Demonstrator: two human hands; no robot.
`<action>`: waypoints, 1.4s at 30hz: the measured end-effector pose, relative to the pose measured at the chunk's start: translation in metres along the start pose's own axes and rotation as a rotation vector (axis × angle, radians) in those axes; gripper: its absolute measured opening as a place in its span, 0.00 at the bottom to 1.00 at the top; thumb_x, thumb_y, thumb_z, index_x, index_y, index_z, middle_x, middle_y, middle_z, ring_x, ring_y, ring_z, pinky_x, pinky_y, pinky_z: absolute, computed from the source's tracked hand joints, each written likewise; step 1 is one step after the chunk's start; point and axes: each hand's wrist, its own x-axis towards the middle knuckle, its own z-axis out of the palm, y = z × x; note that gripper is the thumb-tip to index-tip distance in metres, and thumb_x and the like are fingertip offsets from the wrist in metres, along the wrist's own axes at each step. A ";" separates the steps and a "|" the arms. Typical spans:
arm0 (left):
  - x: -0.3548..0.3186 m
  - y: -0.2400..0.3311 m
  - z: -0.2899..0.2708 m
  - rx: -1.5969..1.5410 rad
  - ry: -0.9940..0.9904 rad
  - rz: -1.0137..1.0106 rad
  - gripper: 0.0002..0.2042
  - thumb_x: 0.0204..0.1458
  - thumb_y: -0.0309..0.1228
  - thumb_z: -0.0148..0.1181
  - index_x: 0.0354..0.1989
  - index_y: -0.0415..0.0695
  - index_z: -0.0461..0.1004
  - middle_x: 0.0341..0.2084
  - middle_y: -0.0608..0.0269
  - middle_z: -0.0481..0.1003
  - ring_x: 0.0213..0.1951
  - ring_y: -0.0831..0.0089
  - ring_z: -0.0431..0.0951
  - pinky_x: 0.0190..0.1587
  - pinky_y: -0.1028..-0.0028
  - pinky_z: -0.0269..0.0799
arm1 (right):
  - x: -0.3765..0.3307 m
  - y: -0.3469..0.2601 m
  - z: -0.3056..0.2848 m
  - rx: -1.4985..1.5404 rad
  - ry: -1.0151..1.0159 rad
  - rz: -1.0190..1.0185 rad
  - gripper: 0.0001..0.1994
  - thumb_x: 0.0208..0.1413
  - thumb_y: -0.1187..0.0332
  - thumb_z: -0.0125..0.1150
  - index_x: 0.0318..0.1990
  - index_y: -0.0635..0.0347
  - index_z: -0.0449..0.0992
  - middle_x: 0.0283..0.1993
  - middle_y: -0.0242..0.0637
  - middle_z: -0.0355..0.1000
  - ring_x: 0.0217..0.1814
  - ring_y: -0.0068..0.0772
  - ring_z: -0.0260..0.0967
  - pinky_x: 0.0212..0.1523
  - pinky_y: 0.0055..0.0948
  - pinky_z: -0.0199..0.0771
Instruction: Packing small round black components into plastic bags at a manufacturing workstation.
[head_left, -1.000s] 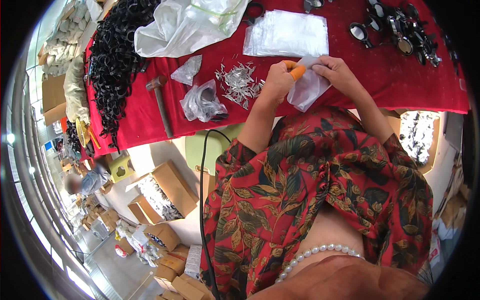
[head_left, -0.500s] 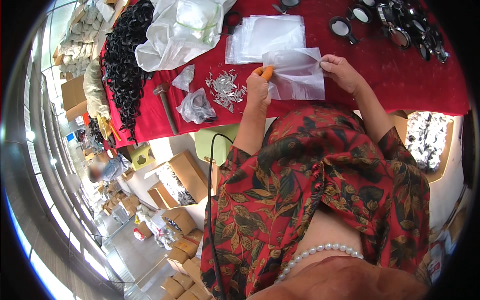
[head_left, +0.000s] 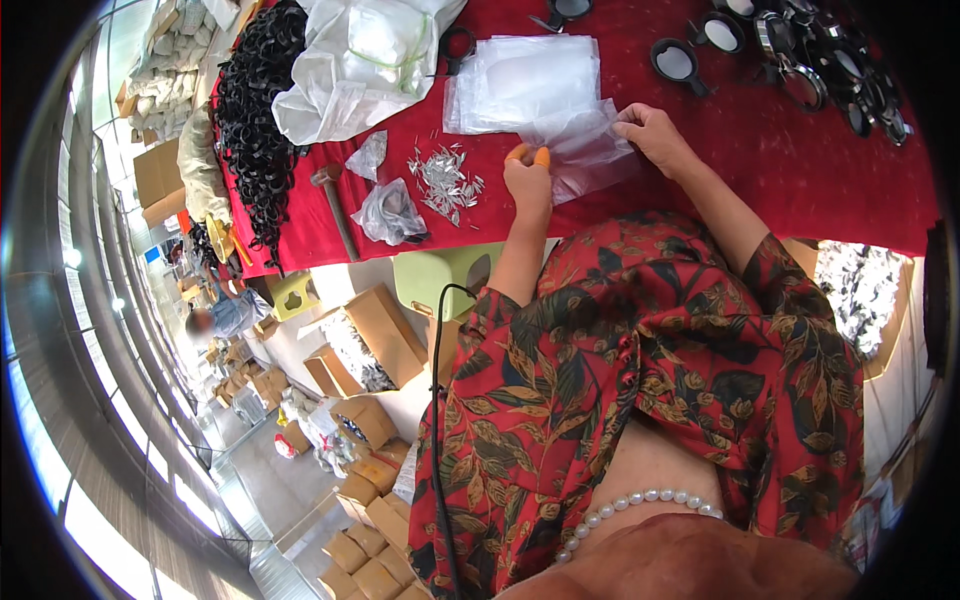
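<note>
A clear plastic bag (head_left: 590,160) is stretched between my two hands above the red cloth, its film creased and slanting. My left hand (head_left: 530,185), with orange covers on two fingertips, is curled at the bag's left edge. At the upper right corner, my right hand (head_left: 660,140) pinches the film between thumb and fingers. Just beyond lies a stack of flat clear bags (head_left: 525,80), partly overlapped by the held one. Left of my left hand is a loose pile of small silvery metal pieces (head_left: 448,182).
A hammer (head_left: 337,210) and two small plastic packets (head_left: 390,212) lie left of the metal pieces. Further left stand a heap of black ring-shaped parts (head_left: 255,130) and a large white bag (head_left: 360,70). Round black-rimmed pieces (head_left: 675,62) lie at the far right. Open cartons (head_left: 375,335) stand below the table.
The bag has tilted and crumpled, its right side swinging away from me. My right hand has moved slightly left and farther out; my left fingertips have spread a little. The view has shifted slightly.
</note>
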 end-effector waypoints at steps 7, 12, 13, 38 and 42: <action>-0.036 0.089 0.024 0.516 -0.291 0.796 0.17 0.41 0.28 0.69 0.38 0.31 0.75 0.32 0.53 0.73 0.36 0.65 0.74 0.39 0.70 0.72 | 0.001 0.002 0.003 -0.095 0.094 0.022 0.08 0.53 0.68 0.62 0.36 0.64 0.74 0.30 0.29 0.71 0.31 0.19 0.66 0.32 0.23 0.67; -0.027 0.081 0.054 0.370 -0.514 0.242 0.13 0.43 0.28 0.69 0.34 0.31 0.77 0.28 0.54 0.76 0.29 0.70 0.77 0.33 0.73 0.73 | 0.006 0.015 0.005 0.040 0.026 0.026 0.08 0.54 0.68 0.61 0.36 0.64 0.74 0.31 0.31 0.72 0.31 0.21 0.67 0.33 0.23 0.68; -0.025 0.080 0.058 0.303 -0.577 0.091 0.13 0.44 0.28 0.69 0.34 0.31 0.77 0.26 0.56 0.77 0.26 0.71 0.77 0.31 0.74 0.73 | 0.007 0.020 0.001 0.079 -0.019 0.043 0.08 0.55 0.68 0.61 0.36 0.64 0.74 0.32 0.31 0.72 0.32 0.21 0.67 0.34 0.23 0.69; 0.002 0.034 0.054 -0.021 -0.452 -0.239 0.09 0.51 0.25 0.62 0.38 0.33 0.74 0.25 0.60 0.76 0.24 0.77 0.76 0.23 0.79 0.71 | -0.051 -0.034 -0.064 -0.605 0.293 -0.698 0.11 0.49 0.77 0.64 0.40 0.63 0.71 0.41 0.41 0.70 0.40 0.39 0.71 0.39 0.32 0.72; 0.006 0.038 0.054 -0.064 -0.506 -0.342 0.09 0.52 0.26 0.62 0.37 0.34 0.74 0.26 0.61 0.76 0.23 0.77 0.75 0.24 0.79 0.71 | -0.062 -0.030 -0.039 -0.488 -0.039 -0.577 0.12 0.46 0.81 0.64 0.38 0.64 0.69 0.42 0.42 0.68 0.40 0.39 0.71 0.37 0.32 0.72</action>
